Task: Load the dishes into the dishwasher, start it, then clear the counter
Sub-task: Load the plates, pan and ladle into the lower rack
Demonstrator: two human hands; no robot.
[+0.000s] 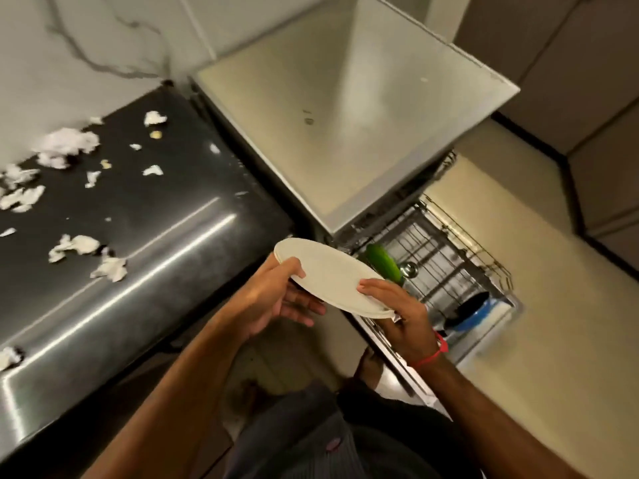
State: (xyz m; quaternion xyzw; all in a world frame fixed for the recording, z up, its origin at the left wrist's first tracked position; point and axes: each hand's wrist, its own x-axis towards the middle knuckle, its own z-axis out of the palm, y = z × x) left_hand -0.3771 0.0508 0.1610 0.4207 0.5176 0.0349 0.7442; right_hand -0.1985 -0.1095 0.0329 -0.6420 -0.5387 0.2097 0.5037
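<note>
Both hands, left hand (276, 299) and right hand (397, 312), pinch the plate (332, 278) (loading step), which next needs slotting upright into the rack (449, 243).

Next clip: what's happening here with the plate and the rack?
A person holds a white plate in both hands, left hand and right hand, above the pulled-out dishwasher rack. The rack already holds a green dish and a blue dish. Torn paper scraps litter the dark counter.
</note>
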